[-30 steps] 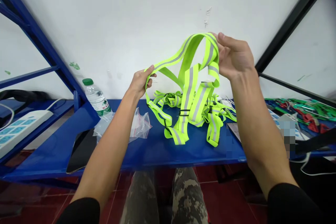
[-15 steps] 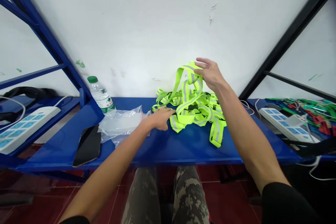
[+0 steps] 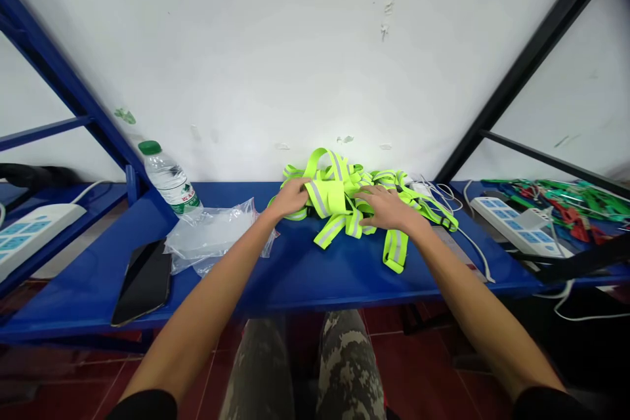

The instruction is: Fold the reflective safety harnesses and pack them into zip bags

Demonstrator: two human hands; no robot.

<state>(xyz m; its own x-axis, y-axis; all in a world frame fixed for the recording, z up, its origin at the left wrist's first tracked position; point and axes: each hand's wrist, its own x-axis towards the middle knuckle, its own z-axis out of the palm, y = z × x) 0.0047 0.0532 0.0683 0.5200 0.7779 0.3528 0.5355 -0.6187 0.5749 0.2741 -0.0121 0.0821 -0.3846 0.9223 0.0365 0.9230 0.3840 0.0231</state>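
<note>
A tangled heap of neon-yellow reflective straps [image 3: 339, 195] with silver-grey stripes and black buckles lies on the blue table [image 3: 295, 282]. My left hand [image 3: 292, 197] is closed on a wide strap at the heap's left side, its fingertips partly hidden behind the strap. On the right part of the heap rests my right hand [image 3: 386, 209], fingers apart and touching the straps. One strap end hangs toward the table's front, below my right hand. Left of my left hand lie clear plastic bags [image 3: 211, 236].
A water bottle [image 3: 170, 177] with a green cap and a black phone [image 3: 142, 282] are at the left. Power strips [image 3: 522, 226] lie at both sides, with white cables [image 3: 477, 249] near the right one. Green and red straps [image 3: 575, 210] are piled far right. A white wall stands behind.
My right hand has come down from the raised strap onto the heap. My left hand has moved up slightly and taken hold of a strap. The view has shifted a little rightward.
</note>
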